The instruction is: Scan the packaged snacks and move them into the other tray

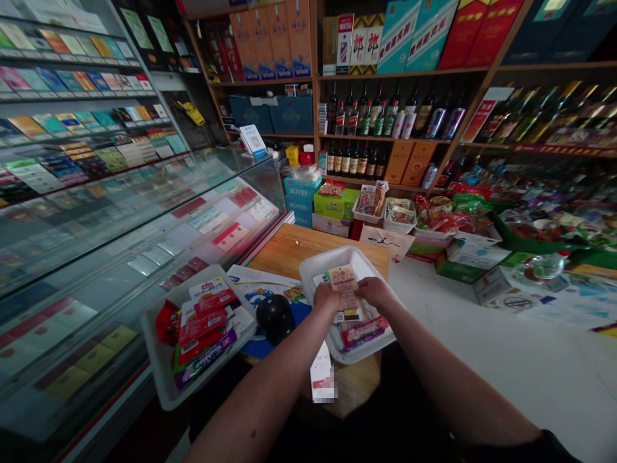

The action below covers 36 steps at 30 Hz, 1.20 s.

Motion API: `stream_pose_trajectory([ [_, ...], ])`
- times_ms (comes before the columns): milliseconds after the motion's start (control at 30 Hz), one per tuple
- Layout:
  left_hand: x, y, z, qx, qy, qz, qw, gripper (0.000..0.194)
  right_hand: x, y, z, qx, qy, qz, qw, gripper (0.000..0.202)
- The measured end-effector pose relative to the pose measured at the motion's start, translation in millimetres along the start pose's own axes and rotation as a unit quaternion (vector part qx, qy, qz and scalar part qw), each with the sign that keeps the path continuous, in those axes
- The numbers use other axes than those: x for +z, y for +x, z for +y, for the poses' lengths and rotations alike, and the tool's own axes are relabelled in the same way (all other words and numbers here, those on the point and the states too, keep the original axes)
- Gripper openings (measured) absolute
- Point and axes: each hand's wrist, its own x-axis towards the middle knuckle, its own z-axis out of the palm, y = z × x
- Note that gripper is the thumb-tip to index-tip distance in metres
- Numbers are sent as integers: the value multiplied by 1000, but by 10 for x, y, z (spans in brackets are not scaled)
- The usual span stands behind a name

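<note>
My left hand (328, 298) and my right hand (371, 290) grip a pinkish-beige snack packet (345, 286) from its two sides. They hold it just over a white plastic tray (308, 262) on the wooden table. Inside that tray, below the packet, lie red and purple snack packs (366, 331). Another white tray (157, 373) stands to the left, piled with red packets (205, 315) and a purple-and-green pack (207, 360). Between the trays sits a round black object (274, 316) on a printed blue-and-white sheet (241, 280). My fingertips are partly hidden.
A glass display counter (202, 193) runs along the left. Behind the wooden table (279, 247) stand stacked cartons (301, 196) and bins of snacks (400, 212). Shelves of bottles (366, 119) line the back wall. A phone-like white object (321, 370) lies near the table's front edge.
</note>
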Motion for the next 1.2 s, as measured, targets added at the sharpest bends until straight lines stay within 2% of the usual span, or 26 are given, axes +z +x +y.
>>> stream_pose_trajectory([
  [133,-137,-45,109,49,25,23,998,31,-98,-76,-48,19,114,25,993,18],
  [233,-307,-77,233,115,60,51,990,33,-175,-65,-164,-23,168,34,985,19],
  [333,-516,-92,368,171,80,70,980,26,-239,-18,-337,-62,207,37,976,19],
  [467,-837,-58,517,232,56,67,969,24,-295,41,-690,-109,232,44,966,21],
  [633,-1274,30,623,255,-21,104,961,23,-293,35,-1241,-149,218,52,963,22],
  [800,-1699,71,650,290,-75,132,945,24,-141,1,-1627,-184,200,22,962,21],
  [967,-2071,63,621,317,-58,167,932,26,87,-10,-1910,-210,150,25,966,18],
  [1200,-2407,28,525,330,-38,155,930,23,383,-24,-2163,-228,110,22,967,13],
])
